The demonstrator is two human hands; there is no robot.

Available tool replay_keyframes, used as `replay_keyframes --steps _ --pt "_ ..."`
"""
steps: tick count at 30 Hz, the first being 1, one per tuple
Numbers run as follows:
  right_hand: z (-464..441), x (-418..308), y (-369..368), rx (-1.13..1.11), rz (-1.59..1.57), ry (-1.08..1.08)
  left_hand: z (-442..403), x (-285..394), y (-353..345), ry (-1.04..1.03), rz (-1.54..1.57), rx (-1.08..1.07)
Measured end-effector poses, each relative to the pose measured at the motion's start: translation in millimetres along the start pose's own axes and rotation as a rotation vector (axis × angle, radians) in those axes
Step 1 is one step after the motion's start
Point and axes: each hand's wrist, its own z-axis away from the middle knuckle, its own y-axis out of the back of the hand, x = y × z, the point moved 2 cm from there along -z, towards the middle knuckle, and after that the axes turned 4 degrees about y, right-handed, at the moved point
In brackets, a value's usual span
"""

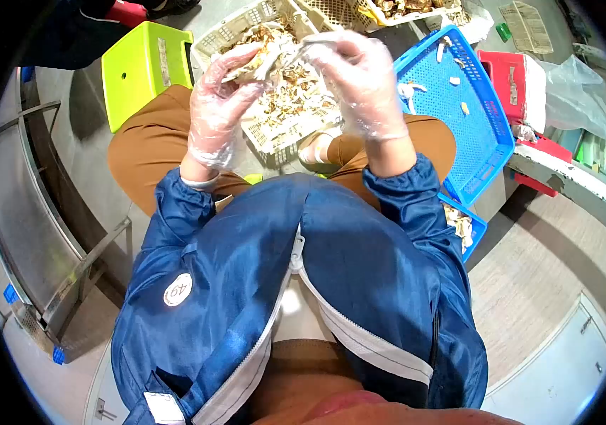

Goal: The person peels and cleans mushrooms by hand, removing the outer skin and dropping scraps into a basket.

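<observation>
Both my hands wear clear plastic gloves and are raised over a cream basket [275, 138] of brown and whitish pieces between my knees. My left hand [225, 103] has its thumb and fingers closed on a pale, brownish piece [255, 65] that looks like a mushroom. To its right, my right hand [356, 81] is pinched near the same piece, fingertips at a thin greyish thing [311, 44] too small to make out. On the right leans a blue tray [459, 113] with a few white pieces lying in it.
A lime-green stool [140, 71] stands at left, a red stool [501, 78] beyond the blue tray. Below that tray sits a smaller blue container [474, 230] with pale pieces. More cream baskets [374, 18] are at the top; a metal frame [41, 212] stands far left.
</observation>
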Motion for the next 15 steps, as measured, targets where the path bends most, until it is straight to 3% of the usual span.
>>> replay_keyframes --steps 1,3,5,6,9,10,13,15 --pt "-9 11 15 0.064 0.129 0.057 1 -1 2 0.023 0.068 -0.017" --pt "-15 28 35 0.238 0.096 0.056 1 -2 6 0.069 0.203 -0.054" --pt "-19 29 52 0.268 0.535 0.142 3 8 4 0.105 0.29 -0.108" --pt "-19 34 52 0.295 0.525 0.209 3 11 4 0.095 0.326 -0.147" --pt "-15 39 46 0.103 0.769 0.259 2 18 5 0.112 0.222 -0.107" --pt "-12 35 41 0.089 0.892 0.379 1 16 6 0.096 0.162 -0.062" --pt "-16 54 51 0.191 0.98 0.348 1 7 15 0.02 0.149 -0.065" --pt "-20 57 57 0.128 0.916 0.307 -2 8 14 0.016 0.154 -0.081"
